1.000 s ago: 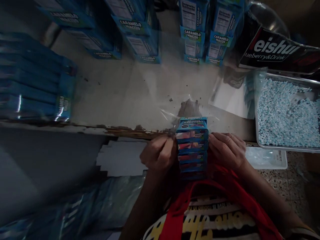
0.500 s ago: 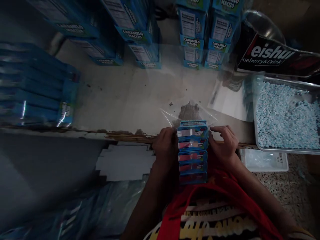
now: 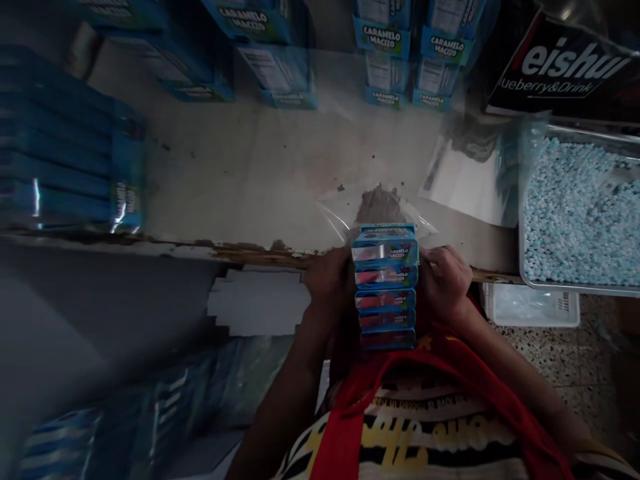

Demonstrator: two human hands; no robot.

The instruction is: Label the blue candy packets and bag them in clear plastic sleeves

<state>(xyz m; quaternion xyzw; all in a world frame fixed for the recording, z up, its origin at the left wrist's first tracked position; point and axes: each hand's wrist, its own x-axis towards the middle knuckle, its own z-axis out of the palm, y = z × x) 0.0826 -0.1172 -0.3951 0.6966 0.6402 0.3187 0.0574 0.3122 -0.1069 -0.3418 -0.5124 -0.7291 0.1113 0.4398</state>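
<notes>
A stack of several blue candy boxes (image 3: 385,280) stands at the table's front edge, close against my body. Clear plastic film (image 3: 333,217) spreads out on both sides of the stack's far end. My left hand (image 3: 327,280) is at the left of the stack, its fingers dark and mostly hidden. On the right side, my right hand (image 3: 447,277) has its fingers curled together in a pinch at the edge of the film.
Stacks of blue boxes (image 3: 383,40) stand at the back, with wrapped boxes (image 3: 60,153) at the left. A metal tray (image 3: 523,253) of small light-blue candies lies right, below a black bag (image 3: 565,73). Grey cardboard (image 3: 260,300) lies below the table edge.
The view has shifted, so the table things sit higher in the picture. My right hand's fingers, more spread before, are now curled in closer together beside the stack.
</notes>
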